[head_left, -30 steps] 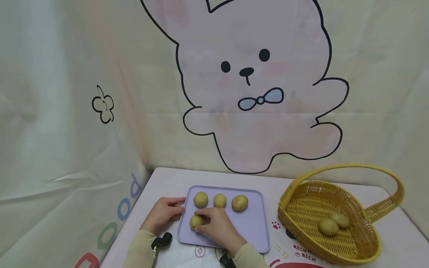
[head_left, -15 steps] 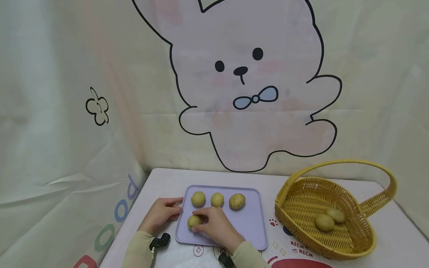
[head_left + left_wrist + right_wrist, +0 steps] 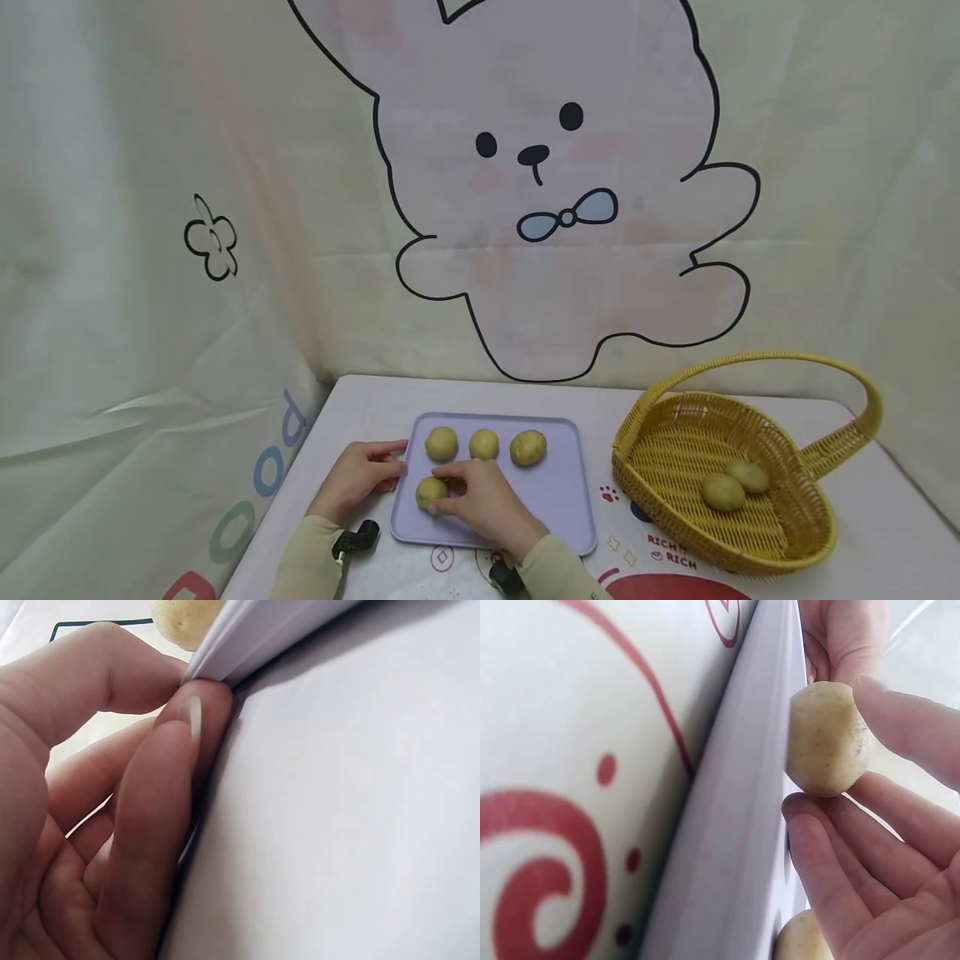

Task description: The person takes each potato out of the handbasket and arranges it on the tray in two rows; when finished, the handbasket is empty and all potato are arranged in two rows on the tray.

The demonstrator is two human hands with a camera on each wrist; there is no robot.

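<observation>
My right hand (image 3: 489, 502) pinches a small round potato (image 3: 429, 493) between thumb and fingers, at the front left of a lilac tray (image 3: 534, 515). In the right wrist view this potato (image 3: 825, 739) meets the tray's surface, with the thumb on one side and fingertips on the other. Three more potatoes lie in a row along the tray's back: a left one (image 3: 441, 443), a middle one (image 3: 483, 444) and a larger right one (image 3: 528, 447). My left hand (image 3: 354, 479) touches the tray's left rim with its fingertips; the left wrist view shows them against the rim (image 3: 247, 641).
A yellow wicker basket (image 3: 637, 483) with a tall handle stands right of the tray, two potatoes (image 3: 723, 492) inside. The white table cover (image 3: 375, 404) carries red prints. Behind the table hangs a curtain (image 3: 337, 333) with a cartoon animal.
The head view has shifted slightly, so everything sits a little further left and higher in it. Both hands keep their places, the right one still pinching the potato.
</observation>
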